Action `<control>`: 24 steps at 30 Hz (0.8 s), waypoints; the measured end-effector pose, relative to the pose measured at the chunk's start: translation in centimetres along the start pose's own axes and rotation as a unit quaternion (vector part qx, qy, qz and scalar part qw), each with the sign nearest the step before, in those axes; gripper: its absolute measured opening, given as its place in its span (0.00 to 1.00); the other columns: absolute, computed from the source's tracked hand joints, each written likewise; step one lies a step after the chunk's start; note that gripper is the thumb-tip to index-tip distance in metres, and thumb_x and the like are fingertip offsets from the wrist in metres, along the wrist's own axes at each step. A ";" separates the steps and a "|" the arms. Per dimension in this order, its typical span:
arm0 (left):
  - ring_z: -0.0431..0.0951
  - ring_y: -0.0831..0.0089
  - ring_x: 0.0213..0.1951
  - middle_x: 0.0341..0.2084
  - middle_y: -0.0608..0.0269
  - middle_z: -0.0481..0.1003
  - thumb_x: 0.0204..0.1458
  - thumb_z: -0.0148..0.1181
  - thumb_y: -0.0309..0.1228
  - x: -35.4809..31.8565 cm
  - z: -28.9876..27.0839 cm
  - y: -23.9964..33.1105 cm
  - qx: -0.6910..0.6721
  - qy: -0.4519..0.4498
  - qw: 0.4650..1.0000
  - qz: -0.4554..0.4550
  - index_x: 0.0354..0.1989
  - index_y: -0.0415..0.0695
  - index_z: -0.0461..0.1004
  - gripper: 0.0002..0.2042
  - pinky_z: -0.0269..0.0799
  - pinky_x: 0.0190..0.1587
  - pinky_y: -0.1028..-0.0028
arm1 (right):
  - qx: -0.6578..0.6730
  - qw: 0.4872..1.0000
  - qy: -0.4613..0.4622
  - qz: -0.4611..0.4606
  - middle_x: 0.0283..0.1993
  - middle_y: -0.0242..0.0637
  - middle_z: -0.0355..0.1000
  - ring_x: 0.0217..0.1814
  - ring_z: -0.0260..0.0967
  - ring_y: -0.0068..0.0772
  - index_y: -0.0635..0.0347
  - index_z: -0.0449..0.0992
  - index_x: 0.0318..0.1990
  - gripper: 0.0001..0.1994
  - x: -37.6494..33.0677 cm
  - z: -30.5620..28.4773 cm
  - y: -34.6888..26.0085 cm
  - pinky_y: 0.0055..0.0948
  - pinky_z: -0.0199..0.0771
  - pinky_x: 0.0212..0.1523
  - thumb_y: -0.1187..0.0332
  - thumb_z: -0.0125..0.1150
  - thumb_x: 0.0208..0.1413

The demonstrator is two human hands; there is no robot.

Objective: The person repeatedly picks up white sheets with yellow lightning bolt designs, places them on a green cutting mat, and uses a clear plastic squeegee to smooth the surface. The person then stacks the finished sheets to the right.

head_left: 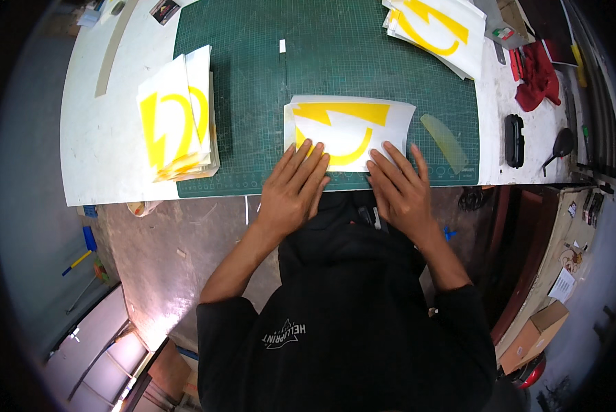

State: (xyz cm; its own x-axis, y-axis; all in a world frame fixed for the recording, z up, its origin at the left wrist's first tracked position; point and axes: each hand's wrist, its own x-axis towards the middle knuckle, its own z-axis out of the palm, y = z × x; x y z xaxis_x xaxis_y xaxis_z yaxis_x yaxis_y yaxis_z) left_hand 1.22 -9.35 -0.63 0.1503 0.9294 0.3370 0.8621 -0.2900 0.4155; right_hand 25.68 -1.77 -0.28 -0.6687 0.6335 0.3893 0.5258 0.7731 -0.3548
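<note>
sheet: white sheet with yellow shapes [349, 127] lies on the green cutting mat [253, 82], under my fingertips.
left hand [293, 189]: flat, fingers spread, pressing its near edge, gripping nothing.
right hand [398, 189]: the same.

Left hand [293, 190] and right hand [398, 189] pressed flat, fingers spread.

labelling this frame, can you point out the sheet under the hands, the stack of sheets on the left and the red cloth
sheet [352, 123], head view, white middle between the yellow shapes
stack of sheets [174, 117], head view, top sheet's yellow print
red cloth [538, 75], head view, middle of the bunched fabric
</note>
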 end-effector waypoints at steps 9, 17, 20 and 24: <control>0.72 0.52 0.69 0.64 0.54 0.76 0.55 0.72 0.27 -1.0 0.8 -0.5 0.019 0.007 1.000 0.014 0.58 0.40 0.80 0.21 0.67 0.72 0.51 | 0.029 1.000 0.000 0.003 0.67 0.42 0.76 0.74 0.68 0.50 0.64 0.83 0.55 0.17 -0.8 0.7 0.2 0.56 0.69 0.72 0.74 0.72 0.57; 0.74 0.52 0.68 0.62 0.55 0.78 0.54 0.72 0.26 -1.2 0.9 -0.4 0.005 0.019 1.000 0.010 0.56 0.40 0.81 0.19 0.69 0.71 0.50 | 0.041 0.999 -0.004 0.007 0.67 0.43 0.76 0.74 0.69 0.51 0.65 0.83 0.55 0.17 -0.9 0.5 0.1 0.57 0.68 0.73 0.76 0.71 0.57; 0.74 0.52 0.68 0.62 0.55 0.78 0.54 0.73 0.26 -1.4 1.0 -0.5 0.005 0.021 1.000 0.009 0.56 0.40 0.82 0.19 0.68 0.71 0.50 | 0.044 0.999 -0.005 0.011 0.67 0.43 0.76 0.74 0.69 0.50 0.65 0.83 0.55 0.17 -0.9 0.5 0.1 0.57 0.68 0.74 0.76 0.71 0.57; 0.74 0.52 0.68 0.62 0.55 0.79 0.54 0.73 0.26 -1.4 1.1 -0.6 0.002 0.022 1.000 0.007 0.56 0.41 0.82 0.19 0.68 0.71 0.50 | 0.045 0.999 -0.006 0.015 0.67 0.42 0.76 0.74 0.68 0.50 0.64 0.83 0.55 0.17 -1.1 0.7 0.1 0.57 0.68 0.74 0.75 0.71 0.57</control>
State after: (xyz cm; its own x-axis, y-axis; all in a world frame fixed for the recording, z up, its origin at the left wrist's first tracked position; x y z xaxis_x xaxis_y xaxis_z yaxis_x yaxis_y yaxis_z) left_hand 1.06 -10.26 -2.27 0.1415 0.9144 0.3793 0.8623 -0.3020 0.4065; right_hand 26.06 -2.37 -1.34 -0.6592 0.6559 0.3678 0.4964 0.7470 -0.4423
